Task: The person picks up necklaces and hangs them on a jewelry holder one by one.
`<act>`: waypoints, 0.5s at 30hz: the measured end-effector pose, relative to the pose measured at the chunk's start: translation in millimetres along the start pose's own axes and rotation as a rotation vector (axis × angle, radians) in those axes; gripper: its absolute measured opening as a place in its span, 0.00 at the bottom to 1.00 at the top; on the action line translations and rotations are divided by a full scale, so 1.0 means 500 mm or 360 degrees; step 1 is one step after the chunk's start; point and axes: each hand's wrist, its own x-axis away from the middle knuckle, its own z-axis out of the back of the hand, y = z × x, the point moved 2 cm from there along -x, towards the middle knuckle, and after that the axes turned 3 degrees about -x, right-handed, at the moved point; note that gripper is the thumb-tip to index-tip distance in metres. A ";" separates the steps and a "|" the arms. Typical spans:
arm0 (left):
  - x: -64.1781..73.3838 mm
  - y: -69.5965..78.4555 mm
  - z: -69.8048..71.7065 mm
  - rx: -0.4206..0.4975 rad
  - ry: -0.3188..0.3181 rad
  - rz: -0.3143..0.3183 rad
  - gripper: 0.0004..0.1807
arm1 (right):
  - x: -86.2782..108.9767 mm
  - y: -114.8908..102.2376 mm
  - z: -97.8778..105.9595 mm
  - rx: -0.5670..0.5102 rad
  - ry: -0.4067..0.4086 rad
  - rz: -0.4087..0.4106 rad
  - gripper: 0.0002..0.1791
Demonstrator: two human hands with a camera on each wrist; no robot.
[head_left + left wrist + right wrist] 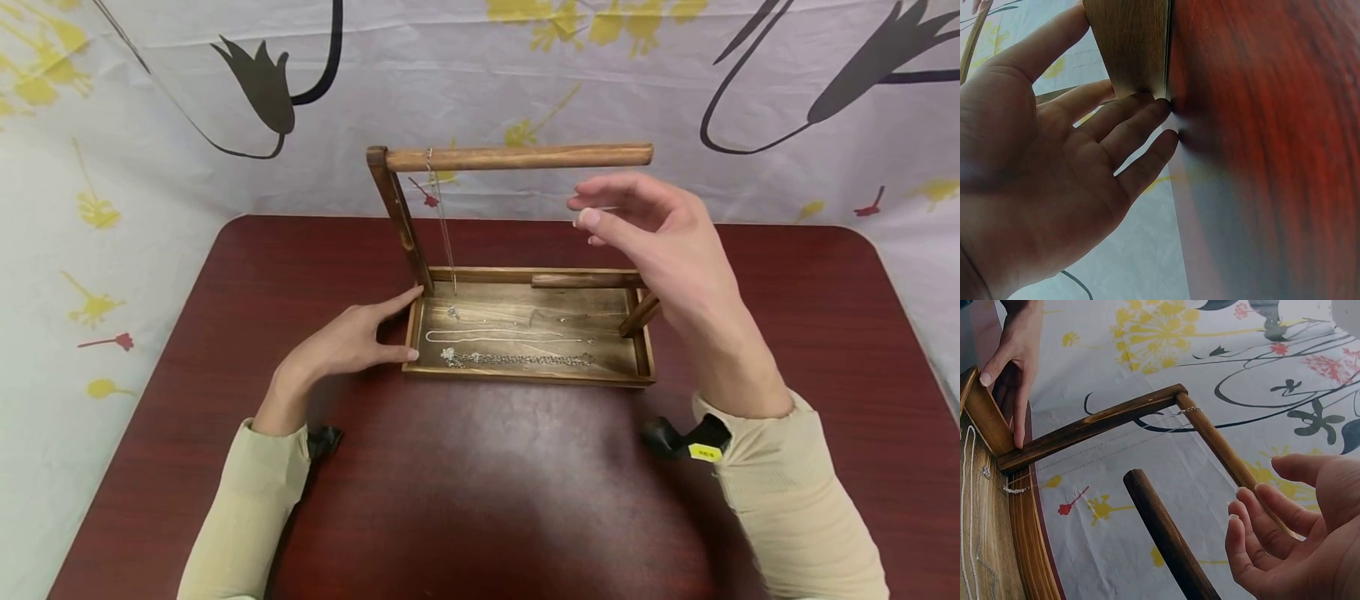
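My left hand [337,342] rests with straight fingers against the left end of a wooden jewelry tray [525,380], thumb at the front corner. A wooden upper bar [517,157] runs from the tray's left post [402,221], and a thin silver necklace [444,221] hangs near its left end. My right hand [675,242] hovers below the bar's right end, fingers loosely bent and holding nothing. Inside the tray lie a fine pendant necklace [515,322], a plain silver chain [495,336] and a thicker chain necklace [517,359], stretched out lengthwise.
A short lower rod [585,282] extends left from the right post [639,317], partly behind my right hand. The tray stands on a dark red table [480,467]. Behind the table hangs a white cloth [420,75] printed with flowers.
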 end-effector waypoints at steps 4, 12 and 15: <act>-0.001 0.000 0.000 -0.0003 0.0007 0.0000 0.50 | 0.005 0.001 0.006 -0.0021 -0.0004 0.0011 0.17; -0.002 -0.002 0.001 -0.0004 -0.0003 -0.0009 0.51 | 0.016 0.000 0.016 -0.0103 -0.0054 0.0035 0.17; -0.002 -0.002 0.001 -0.0011 -0.0006 -0.0005 0.51 | 0.022 0.000 0.020 -0.0113 -0.0066 0.0036 0.16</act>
